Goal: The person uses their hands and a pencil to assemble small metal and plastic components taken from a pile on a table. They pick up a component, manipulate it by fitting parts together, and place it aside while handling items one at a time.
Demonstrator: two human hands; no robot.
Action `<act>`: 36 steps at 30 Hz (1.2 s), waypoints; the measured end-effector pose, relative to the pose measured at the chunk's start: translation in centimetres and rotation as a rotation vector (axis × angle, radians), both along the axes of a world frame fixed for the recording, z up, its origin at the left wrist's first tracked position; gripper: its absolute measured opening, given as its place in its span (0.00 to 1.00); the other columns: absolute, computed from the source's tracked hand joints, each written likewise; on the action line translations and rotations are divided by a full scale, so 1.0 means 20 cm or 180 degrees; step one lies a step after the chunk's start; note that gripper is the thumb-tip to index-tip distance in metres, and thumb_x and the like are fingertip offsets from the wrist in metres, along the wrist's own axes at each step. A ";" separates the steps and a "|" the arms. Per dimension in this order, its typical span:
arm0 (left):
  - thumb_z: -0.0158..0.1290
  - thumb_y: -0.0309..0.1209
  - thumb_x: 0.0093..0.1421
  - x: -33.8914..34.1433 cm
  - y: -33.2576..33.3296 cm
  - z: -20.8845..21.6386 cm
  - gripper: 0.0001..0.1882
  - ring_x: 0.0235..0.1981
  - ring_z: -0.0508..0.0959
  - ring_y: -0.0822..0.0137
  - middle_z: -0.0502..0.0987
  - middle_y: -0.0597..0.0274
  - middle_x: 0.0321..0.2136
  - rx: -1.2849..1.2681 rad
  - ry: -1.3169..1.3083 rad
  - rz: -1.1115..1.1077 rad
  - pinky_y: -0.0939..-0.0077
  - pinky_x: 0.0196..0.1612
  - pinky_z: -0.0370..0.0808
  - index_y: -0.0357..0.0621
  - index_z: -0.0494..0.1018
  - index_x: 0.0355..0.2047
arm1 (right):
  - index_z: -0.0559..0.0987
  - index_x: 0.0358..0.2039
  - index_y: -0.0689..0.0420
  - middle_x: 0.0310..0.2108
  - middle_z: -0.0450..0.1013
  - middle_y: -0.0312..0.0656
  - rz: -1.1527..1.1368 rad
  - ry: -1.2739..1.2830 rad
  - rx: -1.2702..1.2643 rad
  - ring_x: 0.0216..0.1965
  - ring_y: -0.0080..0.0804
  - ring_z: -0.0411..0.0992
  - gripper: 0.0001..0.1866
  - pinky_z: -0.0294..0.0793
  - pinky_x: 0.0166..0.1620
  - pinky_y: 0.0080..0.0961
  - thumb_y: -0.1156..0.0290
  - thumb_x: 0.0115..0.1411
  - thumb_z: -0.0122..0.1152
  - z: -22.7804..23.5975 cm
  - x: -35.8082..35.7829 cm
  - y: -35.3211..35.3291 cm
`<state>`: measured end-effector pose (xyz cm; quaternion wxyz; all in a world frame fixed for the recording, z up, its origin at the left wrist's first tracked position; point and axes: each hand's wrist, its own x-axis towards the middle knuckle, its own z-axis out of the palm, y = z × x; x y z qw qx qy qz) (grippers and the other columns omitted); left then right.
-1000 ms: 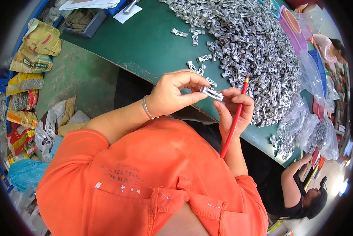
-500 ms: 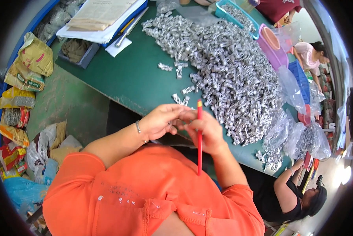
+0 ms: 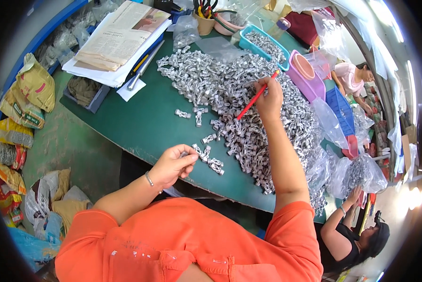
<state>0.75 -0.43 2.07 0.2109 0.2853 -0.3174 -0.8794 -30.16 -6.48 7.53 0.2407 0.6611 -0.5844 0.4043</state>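
My left hand [image 3: 173, 164] rests at the near edge of the green table [image 3: 145, 122], its fingertips pinched on a small silvery metal piece [image 3: 186, 153]. A few more such pieces [image 3: 210, 160] lie just right of it. My right hand [image 3: 268, 98] is stretched out over a big heap of the same silvery metal pieces [image 3: 248, 98] and holds a red pencil [image 3: 256, 96] slanted down to the left, its tip among the pieces.
Papers and a newspaper [image 3: 119, 42] lie at the table's far left. A teal tray [image 3: 262, 44], a pink tub [image 3: 305, 75], a blue crate [image 3: 340, 105] and clear bags [image 3: 356, 171] stand on the right. Two other people [image 3: 352, 77] sit at right. Sacks [image 3: 25, 94] cover the floor at left.
My hands were together near my chest, working a metal piece with the pencil. My right hand has reached far out over the heap; my left hand has dropped to the table edge.
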 end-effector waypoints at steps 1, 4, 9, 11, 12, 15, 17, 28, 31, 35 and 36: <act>0.51 0.27 0.61 0.00 0.00 0.00 0.05 0.19 0.65 0.79 0.69 0.66 0.24 -0.0049 -0.0023 0.0123 0.87 0.18 0.61 0.40 0.68 0.35 | 0.71 0.26 0.58 0.26 0.73 0.44 0.0171 -0.0526 0.0050 0.28 0.42 0.72 0.08 0.70 0.33 0.32 0.80 0.49 0.63 -0.01 0.07 0.04; 0.52 0.27 0.61 -0.01 -0.01 0.02 0.09 0.20 0.65 0.79 0.73 0.62 0.29 -0.0057 0.0070 0.0242 0.87 0.19 0.62 0.37 0.69 0.40 | 0.69 0.27 0.59 0.28 0.75 0.43 0.0940 -0.1946 0.0373 0.31 0.33 0.74 0.09 0.72 0.35 0.24 0.82 0.51 0.62 -0.03 0.33 0.25; 0.51 0.26 0.61 -0.07 0.01 0.09 0.13 0.18 0.64 0.81 0.75 0.59 0.30 -0.0130 0.0208 0.0203 0.90 0.18 0.59 0.32 0.68 0.45 | 0.69 0.26 0.58 0.30 0.76 0.44 0.1374 -0.2136 0.0643 0.30 0.31 0.74 0.12 0.73 0.33 0.22 0.85 0.47 0.64 -0.13 0.59 0.60; 0.53 0.25 0.59 -0.08 0.02 0.10 0.12 0.16 0.63 0.82 0.75 0.60 0.28 -0.0241 0.0143 0.0182 0.90 0.17 0.59 0.32 0.69 0.42 | 0.68 0.29 0.59 0.33 0.74 0.46 0.1436 -0.2451 0.0594 0.33 0.30 0.73 0.13 0.72 0.37 0.23 0.86 0.49 0.63 -0.14 0.62 0.67; 0.54 0.24 0.58 -0.09 0.02 0.09 0.11 0.16 0.64 0.82 0.75 0.61 0.28 -0.0292 0.0166 0.0209 0.90 0.17 0.59 0.32 0.71 0.41 | 0.68 0.31 0.59 0.34 0.74 0.47 0.1459 -0.2764 0.0602 0.35 0.30 0.73 0.13 0.72 0.38 0.23 0.86 0.50 0.63 -0.15 0.64 0.70; 0.55 0.22 0.56 -0.09 0.04 0.09 0.10 0.17 0.64 0.82 0.75 0.64 0.28 -0.0764 -0.0025 0.0219 0.90 0.18 0.58 0.34 0.73 0.39 | 0.65 0.36 0.60 0.38 0.72 0.51 0.1730 -0.3988 0.0859 0.31 0.27 0.72 0.12 0.74 0.35 0.19 0.85 0.56 0.56 -0.15 0.65 0.77; 0.58 0.21 0.53 -0.08 0.05 0.10 0.12 0.21 0.67 0.82 0.74 0.67 0.28 -0.1158 -0.0094 0.0273 0.90 0.22 0.62 0.36 0.74 0.39 | 0.65 0.35 0.61 0.36 0.72 0.50 0.1688 -0.4474 0.0919 0.30 0.25 0.71 0.11 0.75 0.31 0.17 0.85 0.56 0.56 -0.14 0.66 0.79; 0.55 0.22 0.56 -0.07 0.09 0.05 0.10 0.25 0.69 0.83 0.74 0.68 0.27 -0.0877 -0.0191 0.0282 0.90 0.23 0.65 0.36 0.75 0.40 | 0.68 0.27 0.58 0.31 0.73 0.44 0.1271 -0.2906 0.0690 0.33 0.33 0.72 0.12 0.73 0.37 0.26 0.88 0.49 0.60 -0.20 0.72 0.86; 0.54 0.22 0.58 -0.08 0.08 0.05 0.11 0.22 0.66 0.84 0.72 0.69 0.27 -0.0601 0.0157 0.0385 0.91 0.19 0.60 0.36 0.73 0.42 | 0.70 0.26 0.58 0.31 0.73 0.44 0.1358 -0.1805 0.0609 0.31 0.38 0.71 0.14 0.71 0.34 0.27 0.89 0.41 0.59 -0.16 0.71 0.81; 0.53 0.24 0.59 -0.08 0.05 0.02 0.11 0.23 0.70 0.80 0.73 0.66 0.29 -0.0163 0.0322 0.0412 0.91 0.20 0.64 0.36 0.72 0.42 | 0.70 0.28 0.57 0.32 0.74 0.45 0.1483 -0.1534 0.0672 0.30 0.36 0.72 0.14 0.69 0.32 0.27 0.87 0.44 0.63 -0.14 0.73 0.76; 0.53 0.24 0.59 -0.07 0.05 0.01 0.11 0.24 0.72 0.79 0.74 0.65 0.29 -0.0236 0.0214 0.0542 0.90 0.21 0.66 0.36 0.72 0.42 | 0.69 0.29 0.57 0.35 0.74 0.47 0.1530 -0.1804 0.0761 0.31 0.37 0.71 0.15 0.70 0.33 0.28 0.84 0.45 0.65 -0.15 0.74 0.76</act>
